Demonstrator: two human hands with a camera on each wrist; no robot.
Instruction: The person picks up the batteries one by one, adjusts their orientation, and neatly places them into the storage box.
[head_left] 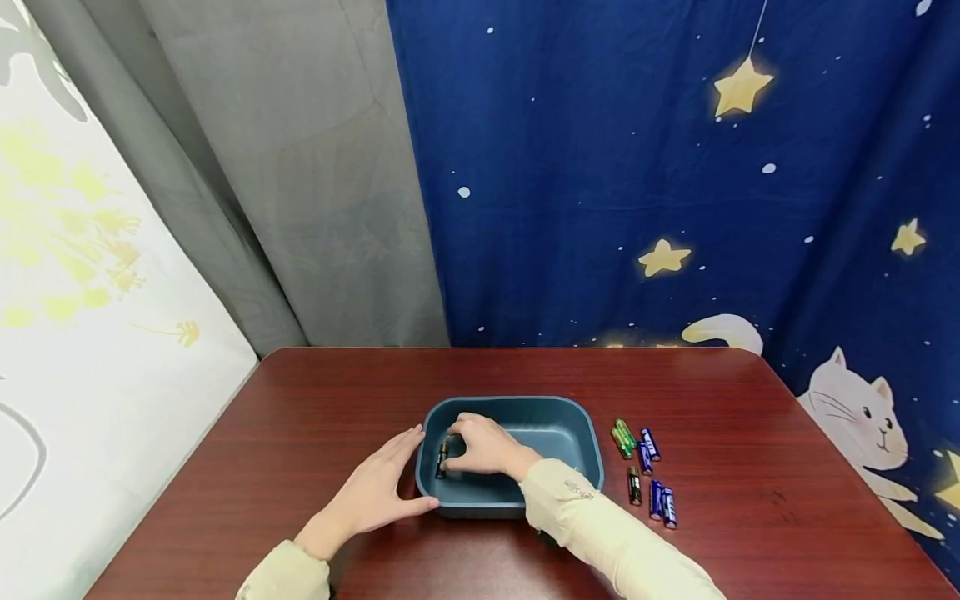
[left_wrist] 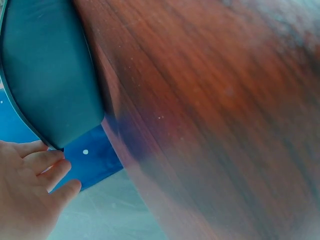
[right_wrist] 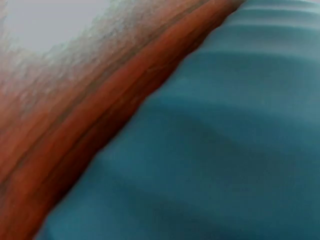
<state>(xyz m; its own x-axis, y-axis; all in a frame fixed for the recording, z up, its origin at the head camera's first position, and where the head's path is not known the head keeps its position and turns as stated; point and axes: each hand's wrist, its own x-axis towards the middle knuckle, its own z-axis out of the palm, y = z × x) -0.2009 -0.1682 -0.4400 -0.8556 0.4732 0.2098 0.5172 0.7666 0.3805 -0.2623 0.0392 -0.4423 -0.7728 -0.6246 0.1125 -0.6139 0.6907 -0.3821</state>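
A dark teal plastic basin (head_left: 517, 504) stands on the table. My right hand (head_left: 487, 446) reaches into its left end, thumb and fingers curled at the two ends of a black battery (head_left: 442, 460) near the left wall. My left hand (head_left: 375, 490) rests against the basin's left side, its fingertips at the rim and its thumb at the front left corner. In the left wrist view, the fingers of that hand (left_wrist: 30, 180) touch the edge of the basin (left_wrist: 50, 70). The right wrist view shows only the basin's wall (right_wrist: 210, 150) up close; that hand is hidden there.
Right of the basin lie several loose batteries: green ones (head_left: 622, 438), a blue pair (head_left: 647, 454), a black one (head_left: 634, 486) and another blue pair (head_left: 663, 503). The reddish-brown table (head_left: 322, 400) ends at grey and blue curtains (head_left: 562, 208) behind.
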